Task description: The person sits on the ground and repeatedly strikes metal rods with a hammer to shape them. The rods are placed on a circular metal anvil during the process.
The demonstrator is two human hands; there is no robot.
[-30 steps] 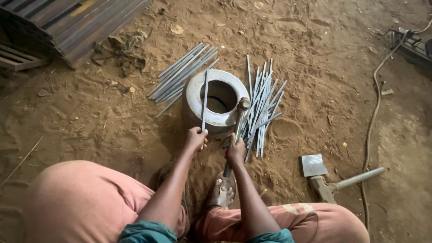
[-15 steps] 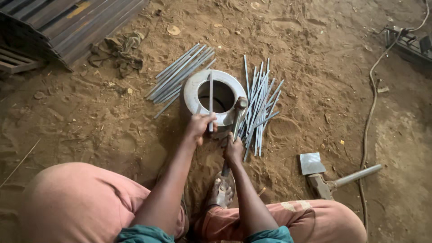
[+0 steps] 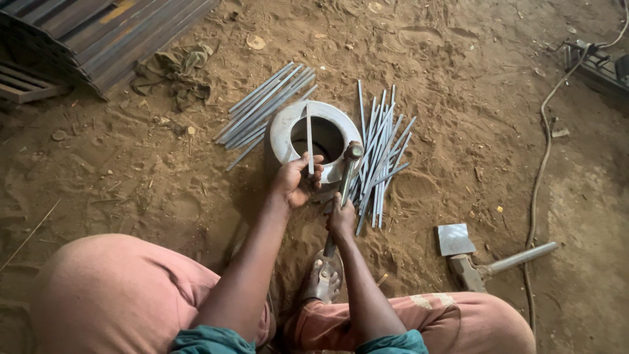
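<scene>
The left hand (image 3: 296, 182) grips a thin grey metal rod (image 3: 309, 139) across the round metal ring (image 3: 282, 134), best held steady, while the right hand (image 3: 341, 219) clasps a small hammer (image 3: 348, 172).

rag (image 3: 173, 72) by corrugated sheets (image 3: 105, 33) | sledgehammer (image 3: 491, 265) | steel plate (image 3: 456, 238) | cable (image 3: 544, 157), possibly hose

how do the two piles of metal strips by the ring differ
The left pile is a tidy bundle, its strips nearly parallel and slanting up to the right; the right pile is fanned and crisscrossed, mostly upright in the view. The left pile lies clear of both hands; the right pile sits beside the hammer in the right hand. Both are thin grey strips on dirt.
</scene>
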